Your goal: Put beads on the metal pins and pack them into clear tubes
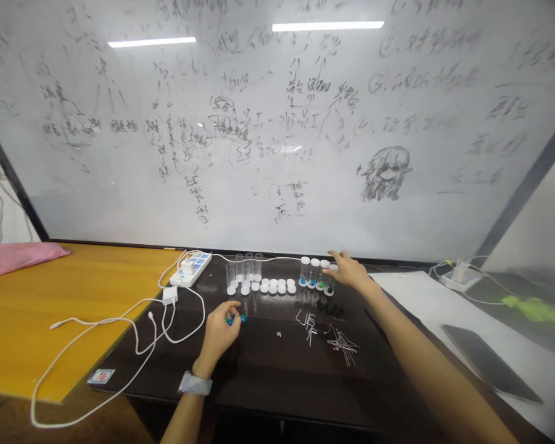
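My left hand (221, 328) is curled low over the dark table, around small glossy blue and green pieces (243, 319) whose kind I cannot make out. Some of these show between its fingers, others just beside them. At the right end of a row of clear vials (314, 274) with white caps, my right hand (350, 271) reaches around the last vial (330, 285). Its thumb crosses near that cap, while the index finger stretches out behind, apart from it. Inside the row, blue, green and dark bits lie at the vials' bottoms.
Uncapped clear tubes (248, 269) stand beside several white caps (281, 287). Nearer me lie dark small pieces (329, 307), bent metal rods (309, 324), thin pins (342, 345) and tiny white bits (279, 333). A power strip (192, 269) trails white cables on the left; a phone (490, 362) rests right.
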Demonstrator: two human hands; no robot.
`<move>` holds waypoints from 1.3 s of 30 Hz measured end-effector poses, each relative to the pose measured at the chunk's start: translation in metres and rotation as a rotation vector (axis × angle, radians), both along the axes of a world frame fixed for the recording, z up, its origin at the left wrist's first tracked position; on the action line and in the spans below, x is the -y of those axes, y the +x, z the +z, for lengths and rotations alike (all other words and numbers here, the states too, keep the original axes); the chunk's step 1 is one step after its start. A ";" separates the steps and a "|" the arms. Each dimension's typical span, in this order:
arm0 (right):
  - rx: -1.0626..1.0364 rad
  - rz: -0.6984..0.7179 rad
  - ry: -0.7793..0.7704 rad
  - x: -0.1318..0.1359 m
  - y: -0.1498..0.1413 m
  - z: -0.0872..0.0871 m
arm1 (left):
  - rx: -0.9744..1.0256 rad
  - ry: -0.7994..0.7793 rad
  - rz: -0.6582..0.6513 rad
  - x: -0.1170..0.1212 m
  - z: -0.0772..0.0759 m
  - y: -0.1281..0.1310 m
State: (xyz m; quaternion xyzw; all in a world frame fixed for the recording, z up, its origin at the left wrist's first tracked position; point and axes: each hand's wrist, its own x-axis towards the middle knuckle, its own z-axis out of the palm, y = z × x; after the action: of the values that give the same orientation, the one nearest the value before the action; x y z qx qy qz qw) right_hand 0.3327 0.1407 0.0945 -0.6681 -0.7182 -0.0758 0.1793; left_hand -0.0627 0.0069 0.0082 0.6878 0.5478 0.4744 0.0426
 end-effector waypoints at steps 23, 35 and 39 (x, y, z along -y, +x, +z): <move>-0.366 0.507 0.039 0.082 -0.072 -0.108 | -0.192 0.098 -0.075 -0.012 -0.007 -0.001; -0.265 0.608 -0.193 0.081 -0.042 -0.064 | 0.964 -0.455 -0.533 0.002 0.007 0.052; -0.240 0.568 -0.361 0.098 -0.012 -0.058 | 1.069 -0.476 -0.511 -0.001 0.003 0.054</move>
State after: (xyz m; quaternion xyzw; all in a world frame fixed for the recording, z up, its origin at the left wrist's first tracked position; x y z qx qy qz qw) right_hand 0.3212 0.0429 0.0366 -0.4667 -0.8510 0.1842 0.1551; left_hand -0.0092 0.0074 0.0113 0.4366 0.3599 0.5924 0.5735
